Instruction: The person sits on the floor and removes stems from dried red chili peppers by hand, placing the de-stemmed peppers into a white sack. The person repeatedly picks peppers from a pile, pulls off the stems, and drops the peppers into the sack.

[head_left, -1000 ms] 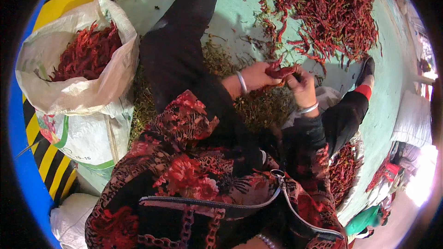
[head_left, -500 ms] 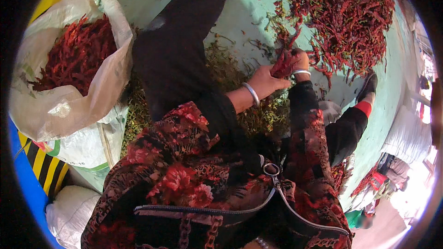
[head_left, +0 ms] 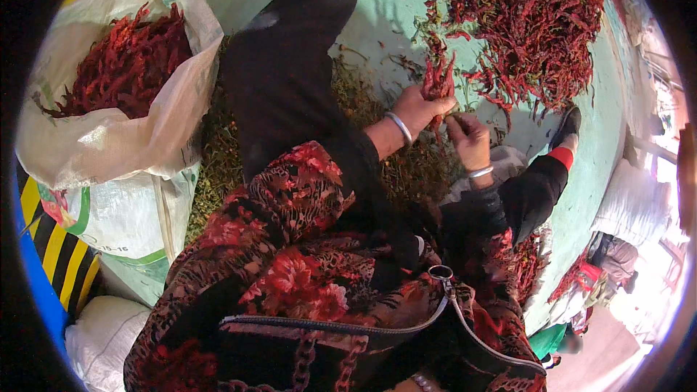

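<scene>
- One view only, head camera, looking down at both hands over a pale green floor.
- Left hand: closed around a bunch of dried red chillies, gripped at its lower end; the bunch stands roughly upright in the picture, long axis running away from the body.
- Right hand: just beside the left, a little nearer the body, fingers pinched in at the base of the same bunch. Looks like it has hold of a stem, but the grip is too small to tell for sure.
- Both wrists carry silver bangles; black sleeves, red patterned garment below.
- Key relation: bunch sits directly above the left hand, up and to the left of the right hand, touching both. Left hand has the main hold.
- Big loose chilli pile lies just beyond the bunch, up and to the right, strays reaching almost to it.
- Stem litter, greenish, covers the floor under and behind the hands.
- White woven sack, open and full of chillies, stands well apart on the left, across a black-clad leg.
- Nothing sits between hands and pile.
</scene>
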`<state>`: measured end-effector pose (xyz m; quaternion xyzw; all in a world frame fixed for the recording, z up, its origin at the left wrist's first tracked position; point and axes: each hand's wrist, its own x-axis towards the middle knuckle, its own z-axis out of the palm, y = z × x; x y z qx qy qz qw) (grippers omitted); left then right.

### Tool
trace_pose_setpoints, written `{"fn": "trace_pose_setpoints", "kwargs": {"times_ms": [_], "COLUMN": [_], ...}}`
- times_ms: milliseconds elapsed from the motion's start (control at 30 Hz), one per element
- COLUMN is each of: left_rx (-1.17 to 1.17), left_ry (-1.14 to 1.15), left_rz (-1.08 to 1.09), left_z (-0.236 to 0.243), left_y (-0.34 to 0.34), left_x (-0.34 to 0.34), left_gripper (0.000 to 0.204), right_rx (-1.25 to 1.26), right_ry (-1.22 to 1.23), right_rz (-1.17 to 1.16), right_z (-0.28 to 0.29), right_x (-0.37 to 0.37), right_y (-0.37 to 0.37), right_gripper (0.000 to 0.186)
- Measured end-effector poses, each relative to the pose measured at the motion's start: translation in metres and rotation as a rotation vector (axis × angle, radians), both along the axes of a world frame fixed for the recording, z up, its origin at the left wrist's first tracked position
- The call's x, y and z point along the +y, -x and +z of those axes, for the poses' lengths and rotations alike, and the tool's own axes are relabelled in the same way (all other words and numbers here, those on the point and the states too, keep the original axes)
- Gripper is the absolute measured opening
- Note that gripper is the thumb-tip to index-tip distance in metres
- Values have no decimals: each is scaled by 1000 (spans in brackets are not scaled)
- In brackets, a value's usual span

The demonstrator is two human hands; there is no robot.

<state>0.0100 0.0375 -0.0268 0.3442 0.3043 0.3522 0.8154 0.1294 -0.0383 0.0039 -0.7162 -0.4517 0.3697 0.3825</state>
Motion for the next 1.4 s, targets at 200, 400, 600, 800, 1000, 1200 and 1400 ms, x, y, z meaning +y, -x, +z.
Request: {"fn": "trace_pose_setpoints", "kwargs": {"times_ms": [200, 400, 600, 800, 1000, 1200, 1400], "left_rx": [113, 130, 239, 243, 233, 397, 72], "left_ry": [-778, -247, -15, 53, -556, -547, -500], "left_rz": [107, -1, 151, 163, 328, -169, -450], "left_z": [32, 16, 13, 3, 15, 7, 7], "left_y": [1, 13, 7, 6, 2, 1, 1], "left_x": [-21, -6, 17, 16, 2, -12, -23], "left_gripper": [22, 27, 21, 16, 23, 23, 16], "right_rx": [-364, -621, -996, -573, -259, 9, -463], "right_ry": [-98, -177, 256, -182, -3, -58, -40], "right_rz": [19, 236, 376, 164, 15, 12, -45], "right_z": [-47, -36, -72, -21, 22, 1, -38], "right_x": [0, 107, 191, 149, 70, -9, 2], "right_y": [-8, -22, -61, -98, -47, -17, -34], "right_gripper": [22, 26, 29, 27, 21, 11, 24]}}
